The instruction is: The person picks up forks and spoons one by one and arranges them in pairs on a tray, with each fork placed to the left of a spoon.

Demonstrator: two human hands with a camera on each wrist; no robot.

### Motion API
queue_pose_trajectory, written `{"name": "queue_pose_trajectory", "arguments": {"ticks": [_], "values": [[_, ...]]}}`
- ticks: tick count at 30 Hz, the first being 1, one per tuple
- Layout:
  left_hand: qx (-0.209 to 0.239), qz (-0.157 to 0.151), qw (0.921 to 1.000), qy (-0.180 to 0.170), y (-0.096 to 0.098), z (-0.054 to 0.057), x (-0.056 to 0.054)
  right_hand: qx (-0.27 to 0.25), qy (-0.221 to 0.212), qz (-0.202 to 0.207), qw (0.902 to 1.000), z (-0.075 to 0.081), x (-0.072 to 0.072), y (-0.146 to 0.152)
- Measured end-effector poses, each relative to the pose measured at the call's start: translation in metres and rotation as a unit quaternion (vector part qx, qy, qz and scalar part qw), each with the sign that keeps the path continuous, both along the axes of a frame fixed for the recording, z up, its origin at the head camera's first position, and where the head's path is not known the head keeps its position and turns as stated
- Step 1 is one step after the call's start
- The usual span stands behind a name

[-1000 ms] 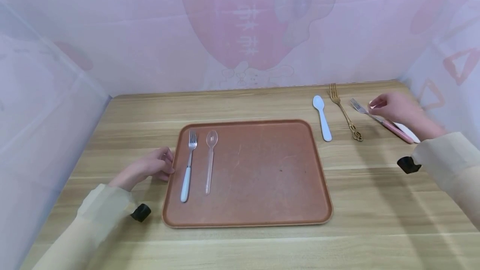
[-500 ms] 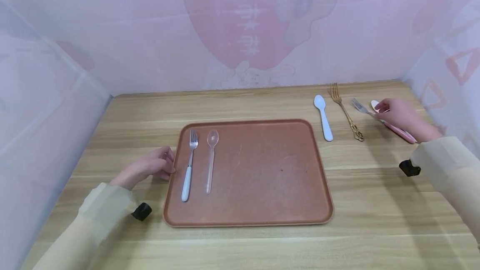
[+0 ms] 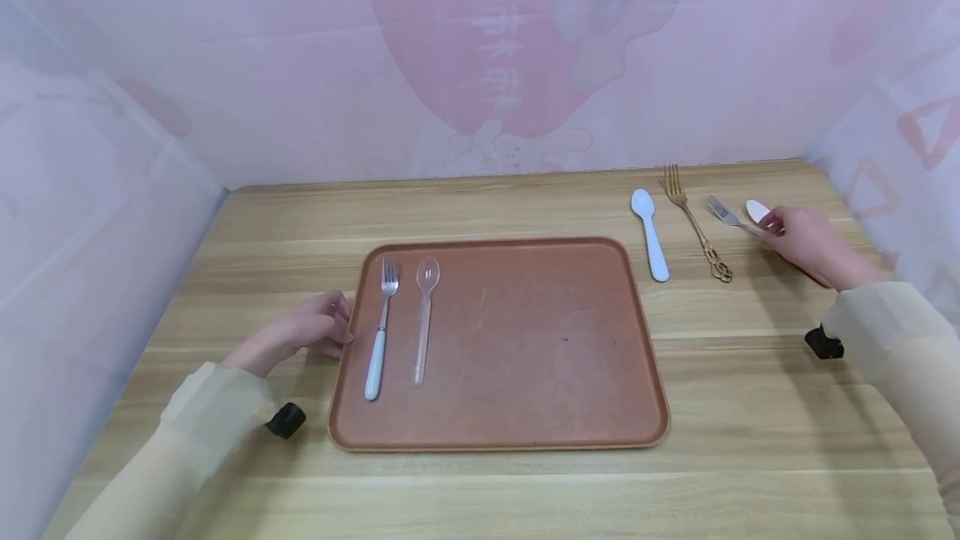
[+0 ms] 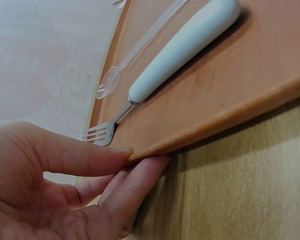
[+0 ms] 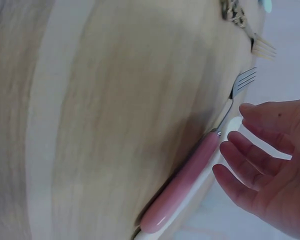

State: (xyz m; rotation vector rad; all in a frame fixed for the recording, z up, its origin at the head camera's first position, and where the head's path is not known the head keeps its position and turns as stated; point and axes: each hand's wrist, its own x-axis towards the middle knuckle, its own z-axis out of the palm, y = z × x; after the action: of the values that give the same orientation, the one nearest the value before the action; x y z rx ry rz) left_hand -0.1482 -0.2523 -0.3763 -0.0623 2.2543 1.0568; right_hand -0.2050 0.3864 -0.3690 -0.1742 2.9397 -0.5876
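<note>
A brown tray (image 3: pixel 525 348) lies mid-table with a white-handled fork (image 3: pixel 377 332) and a clear plastic spoon (image 3: pixel 424 315) side by side at its left end. My left hand (image 3: pixel 303 330) pinches the tray's left rim (image 4: pixel 230 105), thumb on top and a finger beneath, close to the fork's tines (image 4: pixel 97 134). At the far right my right hand (image 3: pixel 804 242) hovers over a pink-handled fork (image 5: pixel 182 187) and a white spoon (image 3: pixel 757 211) lying along it. Its fingers (image 5: pixel 245 160) are relaxed and hold nothing.
A white spoon (image 3: pixel 649 236) and a gold fork (image 3: pixel 695 227) lie on the wooden table (image 3: pixel 487 207) between the tray and my right hand. Pale patterned walls close in the back and both sides.
My right hand has slid back and to the right along the pink-handled fork, uncovering the bowl of the white spoon beside it. The left hand stays on the tray's rim.
</note>
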Motion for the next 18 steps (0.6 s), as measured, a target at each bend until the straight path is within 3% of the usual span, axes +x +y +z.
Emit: {"name": "queue_pose_trajectory", "arguments": {"ticks": [18], "values": [[-0.006, -0.004, 1.0000, -0.006, -0.001, -0.001, 0.000, 0.052, -0.002, 0.013, 0.9985, -0.012, -0.001, 0.009]]}}
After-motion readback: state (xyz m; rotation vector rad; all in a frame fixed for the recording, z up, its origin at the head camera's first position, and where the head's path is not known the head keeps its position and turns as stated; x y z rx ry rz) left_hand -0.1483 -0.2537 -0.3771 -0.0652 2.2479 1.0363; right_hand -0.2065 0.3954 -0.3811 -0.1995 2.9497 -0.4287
